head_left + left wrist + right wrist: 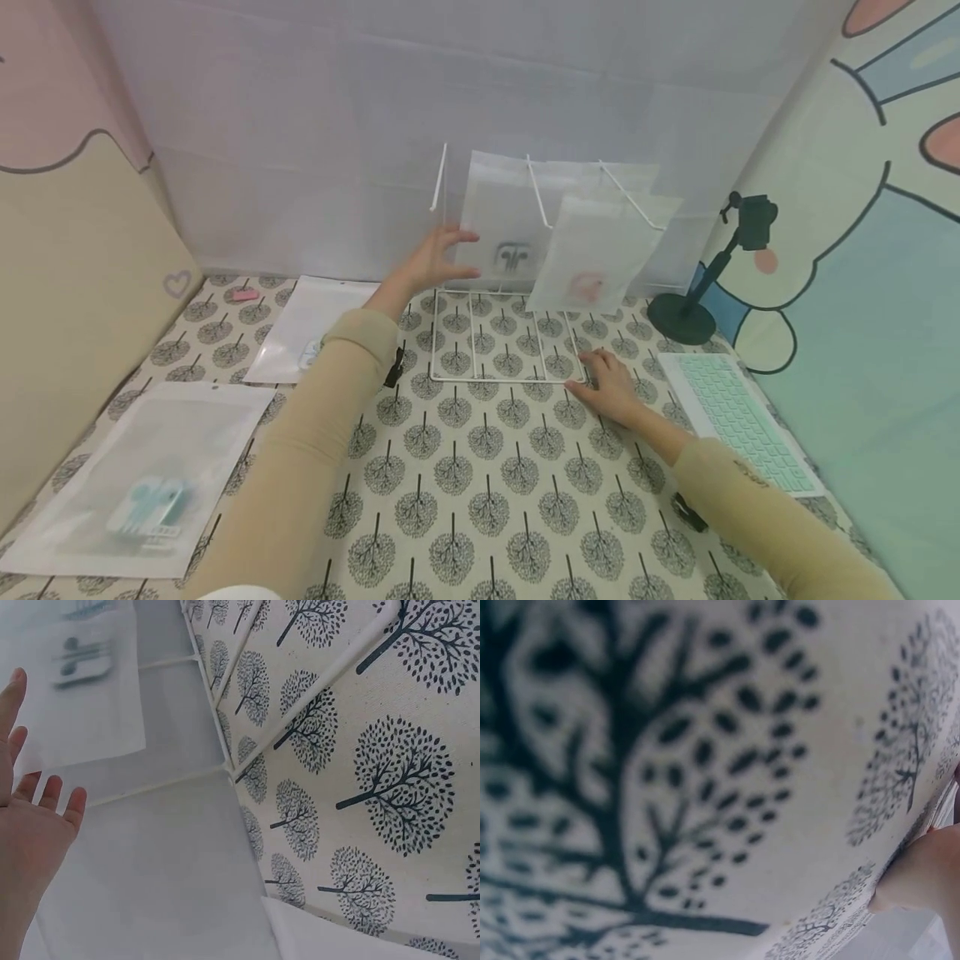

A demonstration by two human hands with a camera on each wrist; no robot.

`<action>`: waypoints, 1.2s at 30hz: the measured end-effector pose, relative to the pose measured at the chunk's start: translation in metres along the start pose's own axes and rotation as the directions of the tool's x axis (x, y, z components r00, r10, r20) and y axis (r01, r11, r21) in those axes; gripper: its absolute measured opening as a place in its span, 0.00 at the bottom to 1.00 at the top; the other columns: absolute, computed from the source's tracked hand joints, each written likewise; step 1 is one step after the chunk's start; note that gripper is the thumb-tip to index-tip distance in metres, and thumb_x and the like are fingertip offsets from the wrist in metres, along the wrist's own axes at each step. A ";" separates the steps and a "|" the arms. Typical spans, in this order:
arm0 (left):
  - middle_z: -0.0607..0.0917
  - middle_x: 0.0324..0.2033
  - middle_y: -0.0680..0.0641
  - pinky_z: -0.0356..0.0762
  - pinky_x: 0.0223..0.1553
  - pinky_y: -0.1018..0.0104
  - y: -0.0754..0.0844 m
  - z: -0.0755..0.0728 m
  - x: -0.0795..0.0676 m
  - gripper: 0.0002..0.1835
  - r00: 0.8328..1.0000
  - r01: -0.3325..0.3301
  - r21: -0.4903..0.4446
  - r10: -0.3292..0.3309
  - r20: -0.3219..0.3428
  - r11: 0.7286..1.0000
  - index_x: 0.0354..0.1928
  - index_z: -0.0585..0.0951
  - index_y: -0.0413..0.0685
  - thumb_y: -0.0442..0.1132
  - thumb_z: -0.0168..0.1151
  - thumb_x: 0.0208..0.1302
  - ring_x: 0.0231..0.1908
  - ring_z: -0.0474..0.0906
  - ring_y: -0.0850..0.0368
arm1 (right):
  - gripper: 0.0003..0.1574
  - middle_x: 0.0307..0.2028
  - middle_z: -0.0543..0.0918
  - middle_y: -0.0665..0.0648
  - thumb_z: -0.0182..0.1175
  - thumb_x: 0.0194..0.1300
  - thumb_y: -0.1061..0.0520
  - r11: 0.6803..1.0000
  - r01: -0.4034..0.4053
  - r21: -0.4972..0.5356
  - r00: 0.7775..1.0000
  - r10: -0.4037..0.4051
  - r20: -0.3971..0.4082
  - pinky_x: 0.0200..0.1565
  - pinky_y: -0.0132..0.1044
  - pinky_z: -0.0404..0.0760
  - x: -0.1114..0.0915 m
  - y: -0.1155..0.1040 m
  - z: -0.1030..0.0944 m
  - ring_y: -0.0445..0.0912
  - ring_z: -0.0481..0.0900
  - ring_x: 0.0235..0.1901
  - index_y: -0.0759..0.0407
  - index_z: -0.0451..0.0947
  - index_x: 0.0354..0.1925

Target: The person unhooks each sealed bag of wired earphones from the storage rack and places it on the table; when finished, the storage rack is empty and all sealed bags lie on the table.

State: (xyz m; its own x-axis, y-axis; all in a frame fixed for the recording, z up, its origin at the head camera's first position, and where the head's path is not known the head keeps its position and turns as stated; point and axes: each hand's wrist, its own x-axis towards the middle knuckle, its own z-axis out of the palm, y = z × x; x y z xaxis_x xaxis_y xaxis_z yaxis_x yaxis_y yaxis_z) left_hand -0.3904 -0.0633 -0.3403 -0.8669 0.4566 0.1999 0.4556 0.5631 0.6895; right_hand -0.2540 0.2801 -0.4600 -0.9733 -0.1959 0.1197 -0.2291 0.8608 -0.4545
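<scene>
A white wire rack (507,381) stands at the back of the table, its prongs reaching forward. Two frosted zip bags hang from it: one with white earphones (513,255) showing through, and a nearer bag (600,242) with a pinkish-red item inside. My left hand (435,260) is raised at the left edge of the earphone bag (486,200), thumb and fingers apart and holding nothing. In the left wrist view, its fingers (49,793) are by the bag's lower corner. Low on the table, my right hand (611,387) touches the rack's front right base corner with relaxed fingers.
Two more frosted bags lie at left: a far bag (300,321) and a nearer bag (202,425) with a teal and white item inside. A small pink piece (245,295) lies behind them. At right are a black stand (681,318) and a mint-green keyboard (738,417).
</scene>
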 end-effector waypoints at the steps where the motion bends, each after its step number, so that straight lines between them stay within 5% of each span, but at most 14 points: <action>1: 0.50 0.73 0.44 0.45 0.68 0.38 -0.001 0.002 0.000 0.38 1.000 0.000 -0.008 0.000 -0.007 1.000 0.67 0.65 0.60 0.52 0.68 0.55 0.72 0.44 0.43 | 0.39 0.64 0.58 0.74 0.61 0.62 0.45 1.000 0.002 0.004 1.000 -0.002 -0.001 0.62 0.69 0.53 0.000 0.000 0.000 0.72 0.55 0.63 0.64 0.63 0.63; 19: 0.63 0.67 0.40 0.55 0.68 0.47 -0.014 0.008 -0.008 0.30 0.990 0.010 0.003 -0.010 -0.138 1.000 0.64 0.70 0.47 0.41 0.65 0.59 0.67 0.58 0.41 | 0.39 0.64 0.59 0.74 0.60 0.62 0.45 1.000 0.017 -0.023 1.000 -0.017 -0.013 0.62 0.69 0.53 0.002 0.001 0.001 0.72 0.56 0.63 0.64 0.63 0.63; 27: 0.62 0.68 0.43 0.61 0.66 0.48 -0.011 -0.004 -0.017 0.30 0.977 0.007 -0.008 -0.009 -0.212 1.000 0.64 0.71 0.49 0.41 0.66 0.58 0.65 0.62 0.42 | 0.40 0.64 0.59 0.74 0.60 0.62 0.45 1.000 0.022 -0.019 1.000 -0.022 -0.021 0.62 0.69 0.53 0.001 0.001 -0.001 0.72 0.57 0.62 0.65 0.63 0.64; 36: 0.68 0.64 0.44 0.63 0.66 0.54 -0.004 -0.025 -0.031 0.28 0.944 -0.084 0.017 0.085 -0.319 0.996 0.60 0.73 0.43 0.35 0.67 0.56 0.64 0.64 0.45 | 0.40 0.63 0.60 0.74 0.61 0.61 0.45 0.999 0.029 -0.020 0.999 -0.029 -0.028 0.62 0.69 0.54 0.002 0.001 -0.001 0.72 0.58 0.62 0.65 0.63 0.63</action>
State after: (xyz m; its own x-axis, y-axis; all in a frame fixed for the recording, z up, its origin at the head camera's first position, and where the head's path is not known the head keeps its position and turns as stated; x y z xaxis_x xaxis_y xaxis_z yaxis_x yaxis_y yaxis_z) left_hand -0.3701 -0.0970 -0.3324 -0.8441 0.2594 0.4693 0.5302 0.5340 0.6586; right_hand -0.2559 0.2807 -0.4591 -0.9655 -0.2076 0.1574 -0.2564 0.8642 -0.4329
